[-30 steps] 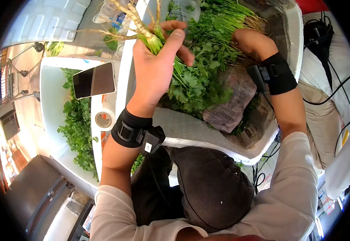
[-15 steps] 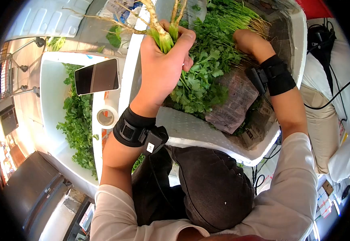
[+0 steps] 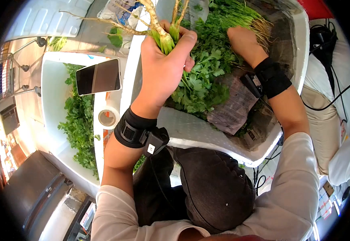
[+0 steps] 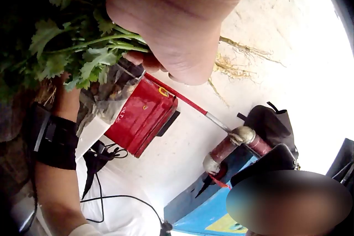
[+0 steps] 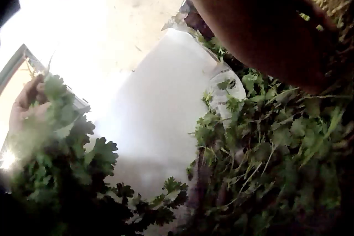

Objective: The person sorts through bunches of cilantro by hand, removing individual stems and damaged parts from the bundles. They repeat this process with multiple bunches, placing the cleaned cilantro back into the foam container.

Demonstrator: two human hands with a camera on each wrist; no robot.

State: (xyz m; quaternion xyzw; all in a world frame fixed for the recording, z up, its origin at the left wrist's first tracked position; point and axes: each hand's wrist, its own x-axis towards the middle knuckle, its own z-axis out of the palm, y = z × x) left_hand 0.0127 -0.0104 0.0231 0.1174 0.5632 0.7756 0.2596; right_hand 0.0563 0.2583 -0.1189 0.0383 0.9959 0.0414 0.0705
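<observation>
My left hand (image 3: 163,66) grips a bunch of cilantro by its stems, thick pale roots (image 3: 159,28) pointing up and leaves (image 3: 201,94) hanging below. The left wrist view shows the same bunch's leaves (image 4: 83,48) beside the hand (image 4: 171,31). Over a pile of cilantro (image 3: 223,24) in a white foam box (image 3: 197,126), my right hand (image 3: 245,44) reaches down at the stems near the thin roots. Its fingers are hidden, and I cannot tell what they hold. In the right wrist view that hand (image 5: 260,26) is a dark shape above the pile (image 5: 276,153).
Newspaper (image 3: 233,106) lines the foam box. To the left, a second white box (image 3: 50,104) holds more cilantro (image 3: 78,128); a phone (image 3: 98,77) and a roll of tape (image 3: 107,118) rest along its edge. Black cables (image 3: 331,94) run at the right.
My left hand has moved slightly right and its fingers have closed in around the cilantro. My right hand has shifted a little left and up over the pile.
</observation>
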